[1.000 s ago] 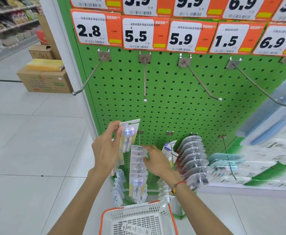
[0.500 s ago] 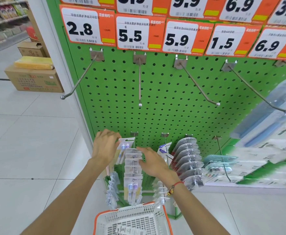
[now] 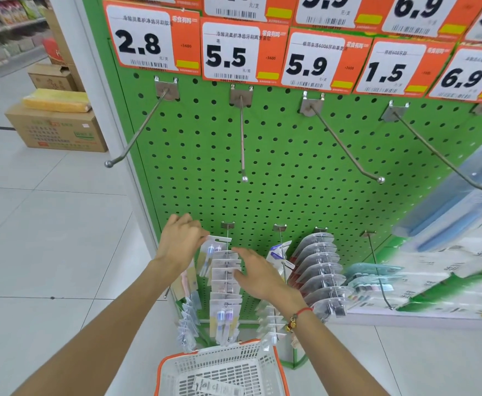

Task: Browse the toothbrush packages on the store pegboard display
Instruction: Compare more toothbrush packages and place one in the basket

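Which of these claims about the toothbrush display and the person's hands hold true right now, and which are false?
1. The left hand pinches the top card of a toothbrush package. True.
2. The right hand grips a package tightly. False: its fingers are extended, lying against the hanging stack of packages.
3. The hook under the 5.5 price tag is full of packages. False: it is bare.
4. A white and orange shopping basket sits below the hands. True.
5. The pegboard is blue. False: it is green.
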Demonstrator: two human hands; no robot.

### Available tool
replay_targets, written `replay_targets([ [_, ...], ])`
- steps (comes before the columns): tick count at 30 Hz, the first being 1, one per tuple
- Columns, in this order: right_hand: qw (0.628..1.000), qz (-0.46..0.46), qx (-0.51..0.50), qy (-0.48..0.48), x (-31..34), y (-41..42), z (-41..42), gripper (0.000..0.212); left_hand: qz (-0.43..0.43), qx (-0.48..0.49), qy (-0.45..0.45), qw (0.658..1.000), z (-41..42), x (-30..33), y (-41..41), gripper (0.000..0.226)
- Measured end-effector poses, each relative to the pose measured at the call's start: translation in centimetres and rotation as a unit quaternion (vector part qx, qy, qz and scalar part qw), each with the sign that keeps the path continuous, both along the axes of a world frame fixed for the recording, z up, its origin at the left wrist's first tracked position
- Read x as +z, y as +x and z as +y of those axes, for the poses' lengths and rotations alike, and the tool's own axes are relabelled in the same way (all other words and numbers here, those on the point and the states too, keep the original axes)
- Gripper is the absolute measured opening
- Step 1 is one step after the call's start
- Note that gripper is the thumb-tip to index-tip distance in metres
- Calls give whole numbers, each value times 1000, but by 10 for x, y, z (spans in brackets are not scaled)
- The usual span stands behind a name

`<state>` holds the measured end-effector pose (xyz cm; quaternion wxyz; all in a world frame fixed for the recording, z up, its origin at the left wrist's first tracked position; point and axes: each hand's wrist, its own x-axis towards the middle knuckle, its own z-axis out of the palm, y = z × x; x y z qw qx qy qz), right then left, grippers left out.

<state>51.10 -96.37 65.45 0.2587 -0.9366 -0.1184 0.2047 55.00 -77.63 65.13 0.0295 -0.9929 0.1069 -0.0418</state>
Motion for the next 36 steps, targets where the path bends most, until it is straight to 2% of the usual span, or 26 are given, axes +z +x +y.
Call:
replay_targets([
  [8,1000,-17,4,-19,-4,0,1,54,15,-12,-4,1000,-21,-6,5,25],
  [10,996,-55,16,-66,-5,-3,1,52,22,-13,10,1000,-25,-8,5,25],
  [12,984,-133,41,-112,-8,-7,-1,49,22,-4,9,1000,-28,-11,4,25],
  [14,977,-170,72,-109,-11,-11,-2,46,19,3,3,1000,-27,-14,4,25],
  [17,979,-137,105,-108,-16,-14,-4,47,13,0,-10,1000,-24,-15,3,26],
  [20,982,-107,102,-122,-20,-15,-4,50,-10,3,-67,998,-18,-14,-5,30],
  [24,983,-98,93,-125,-19,-16,0,51,-52,56,-186,980,6,-12,-24,31],
  [27,982,-112,84,-128,-19,-16,2,50,-85,111,-273,952,24,-9,-42,24],
  [29,978,-160,74,-110,-20,-17,7,49,-91,163,-325,927,35,-6,-55,21],
  [32,963,-254,73,-58,-18,-19,25,54,-50,211,-344,913,45,-9,-66,22],
  [34,959,-269,83,-43,-15,-18,42,42,-30,223,-344,912,51,-13,-72,22],
  [36,958,-267,97,-47,-11,-15,58,42,-7,229,-335,914,56,-18,-75,22],
])
